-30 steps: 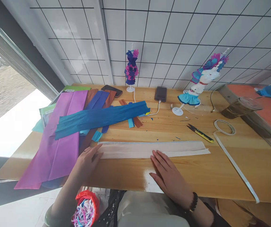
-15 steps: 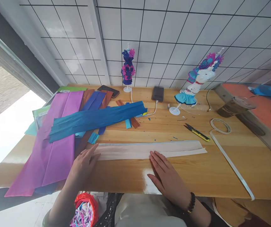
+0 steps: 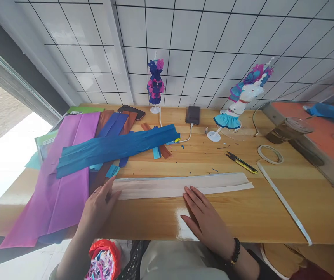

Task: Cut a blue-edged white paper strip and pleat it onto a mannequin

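A long white strip (image 3: 155, 186), apparently folded paper, lies flat across the wooden table in front of me. At its left end rests my left hand (image 3: 101, 200), thumb and forefinger apart and touching the strip's edge. My right hand (image 3: 203, 214) lies palm down, fingertips on the strip right of its middle and thumb spread on the wood. Beyond the strip is a wide blue crepe-like strip (image 3: 117, 149), lying across magenta sheets (image 3: 65, 167). Yellow-handled thread snips (image 3: 242, 162) lie behind the strip's right end.
A tape roll (image 3: 270, 154) sits at right, with a white narrow strip (image 3: 285, 204) running to the table's front edge. Two decorated doll-like figures, one on the left (image 3: 155, 83) and one on the right (image 3: 242, 97), stand near the tiled wall. A red-rimmed bin (image 3: 115, 258) is below.
The view has shifted slightly. Both hands stay at nearly the same places on the white strip, which remains flat.
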The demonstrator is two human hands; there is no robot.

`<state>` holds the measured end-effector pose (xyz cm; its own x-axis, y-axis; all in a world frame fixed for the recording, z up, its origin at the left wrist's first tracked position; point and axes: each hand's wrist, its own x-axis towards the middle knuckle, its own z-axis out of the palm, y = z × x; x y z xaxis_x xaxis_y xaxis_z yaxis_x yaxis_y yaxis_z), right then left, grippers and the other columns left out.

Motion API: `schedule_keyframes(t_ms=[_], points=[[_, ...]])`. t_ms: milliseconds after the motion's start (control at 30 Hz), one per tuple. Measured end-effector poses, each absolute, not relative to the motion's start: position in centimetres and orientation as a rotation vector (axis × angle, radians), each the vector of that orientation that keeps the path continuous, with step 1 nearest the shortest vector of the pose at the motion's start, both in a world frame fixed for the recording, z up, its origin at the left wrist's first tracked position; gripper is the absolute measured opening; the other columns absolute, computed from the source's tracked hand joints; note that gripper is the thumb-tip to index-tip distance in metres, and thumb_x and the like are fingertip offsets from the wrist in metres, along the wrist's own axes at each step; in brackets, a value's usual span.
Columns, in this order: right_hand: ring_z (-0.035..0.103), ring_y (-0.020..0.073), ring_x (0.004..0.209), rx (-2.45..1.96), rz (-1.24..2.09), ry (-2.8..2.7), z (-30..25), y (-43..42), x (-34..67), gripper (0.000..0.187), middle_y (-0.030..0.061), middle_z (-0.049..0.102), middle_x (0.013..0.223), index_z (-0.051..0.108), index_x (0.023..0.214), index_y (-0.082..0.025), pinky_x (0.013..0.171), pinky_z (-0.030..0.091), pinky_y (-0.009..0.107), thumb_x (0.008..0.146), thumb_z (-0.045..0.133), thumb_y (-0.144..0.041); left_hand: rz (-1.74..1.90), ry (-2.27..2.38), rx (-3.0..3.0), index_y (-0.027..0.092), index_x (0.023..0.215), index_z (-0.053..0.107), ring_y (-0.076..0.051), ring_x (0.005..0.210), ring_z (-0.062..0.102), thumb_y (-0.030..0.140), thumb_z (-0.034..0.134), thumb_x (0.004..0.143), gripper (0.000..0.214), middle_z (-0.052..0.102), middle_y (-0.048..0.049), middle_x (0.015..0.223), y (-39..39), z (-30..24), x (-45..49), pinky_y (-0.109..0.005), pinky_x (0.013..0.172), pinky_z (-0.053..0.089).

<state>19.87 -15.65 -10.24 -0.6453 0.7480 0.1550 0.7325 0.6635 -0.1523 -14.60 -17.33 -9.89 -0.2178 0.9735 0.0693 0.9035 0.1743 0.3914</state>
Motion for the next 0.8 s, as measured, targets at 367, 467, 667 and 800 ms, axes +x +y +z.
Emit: schedule_keyframes(t_ms=[367, 467, 667, 800], points=[[0.025, 0.0295, 0.137, -1.231, 0.141, -2.660, -10.3, -15.7, 19.9, 0.053, 0.0158, 0.036, 0.146, 0.047, 0.133, -0.008, 0.106, 0.040, 0.047, 0.090, 0.047, -0.039, 0.507, 2.320, 1.797, 0.017, 0.130, 0.048, -0.023, 0.076, 0.061, 0.046, 0.043, 0.086, 0.053, 0.062, -0.0024, 0.071, -17.4, -9.8, -14.3, -0.033, 0.068, 0.046], [0.026, 0.0293, 0.137, -1.226, 0.158, -2.636, -10.0, -15.7, 19.9, 0.052, 0.0155, 0.037, 0.145, 0.047, 0.132, -0.009, 0.105, 0.041, 0.046, 0.089, 0.048, -0.039, 0.476, 2.312, 1.784, 0.018, 0.129, 0.048, -0.023, 0.074, 0.061, 0.046, 0.043, 0.086, 0.052, 0.062, -0.0019, 0.070, -17.4, -9.6, -14.4, -0.032, 0.066, 0.046], [0.026, 0.0293, 0.137, -1.217, 0.151, -2.623, -10.0, -15.7, 20.0, 0.050, 0.0156, 0.039, 0.144, 0.049, 0.130, -0.008, 0.105, 0.041, 0.047, 0.089, 0.048, -0.039, 0.403, 2.234, 1.844, 0.020, 0.130, 0.048, -0.022, 0.075, 0.062, 0.047, 0.041, 0.087, 0.051, 0.063, -0.0012, 0.070, -17.3, -9.8, -15.2, -0.031, 0.067, 0.045], [0.026, 0.0298, 0.137, -1.227, 0.141, -2.640, -10.0, -15.7, 20.0, 0.049, 0.0154, 0.039, 0.144, 0.052, 0.127, -0.008, 0.105, 0.041, 0.047, 0.090, 0.047, -0.039, 0.339, 2.147, 1.997, 0.023, 0.123, 0.057, -0.023, 0.078, 0.063, 0.045, 0.038, 0.088, 0.045, 0.067, -0.0049, 0.079, -17.1, -9.8, -15.7, -0.032, 0.070, 0.046]])
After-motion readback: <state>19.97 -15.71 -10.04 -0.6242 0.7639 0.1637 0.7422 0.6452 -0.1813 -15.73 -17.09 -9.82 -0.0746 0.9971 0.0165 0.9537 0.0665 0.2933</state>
